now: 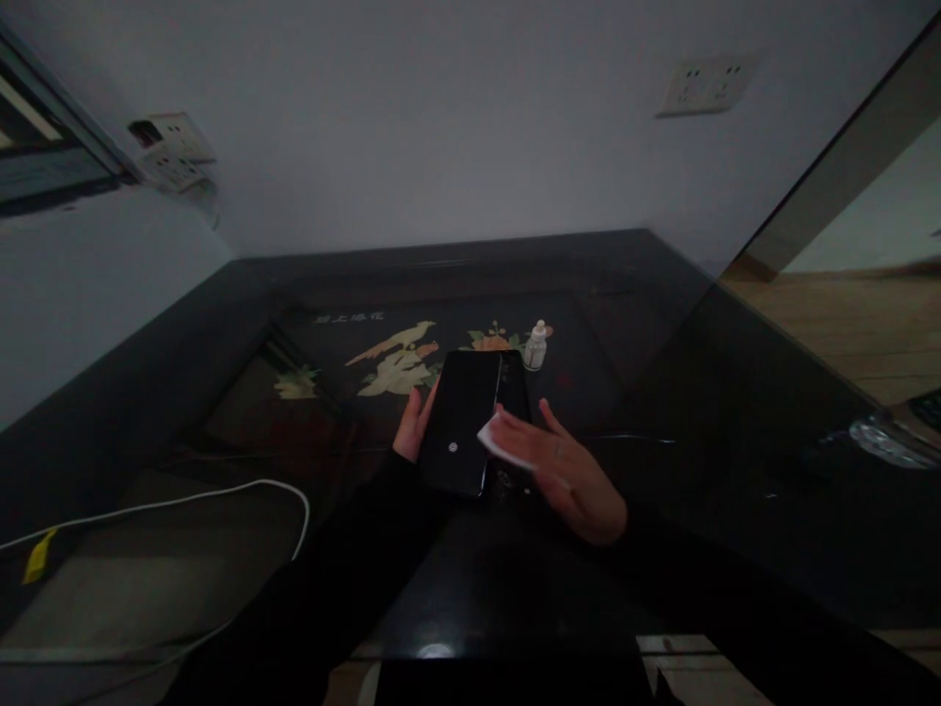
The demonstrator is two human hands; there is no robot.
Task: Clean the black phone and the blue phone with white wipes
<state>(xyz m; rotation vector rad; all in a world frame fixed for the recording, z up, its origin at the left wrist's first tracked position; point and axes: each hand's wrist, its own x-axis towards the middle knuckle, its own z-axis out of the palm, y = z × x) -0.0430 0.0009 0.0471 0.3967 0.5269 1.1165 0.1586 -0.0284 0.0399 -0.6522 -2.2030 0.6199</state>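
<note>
A black smartphone (pixel 462 412) lies over the middle of the dark table, with a small round mark low on its dark screen. My left hand (pixel 415 424) grips its left edge, thumb raised, the other fingers mostly hidden. Just right of the phone, a folded white cloth or tissue (pixel 488 437) is pressed under the fingers of my right hand (pixel 559 466), whose thumb sticks up. Beneath that hand shows a dark, flat, phone-sized object (pixel 516 382), partly covered; its kind is unclear. A small dropper bottle (pixel 535 347) stands upright just beyond it.
The glossy dark table (pixel 470 559) bears a printed bird-and-flower picture (pixel 401 368). A white cable (pixel 221 490) with a yellow tag (pixel 38 557) curves across the left. Something clear and shiny (pixel 886 441) lies at the right edge. Wall sockets (pixel 702 86) sit above.
</note>
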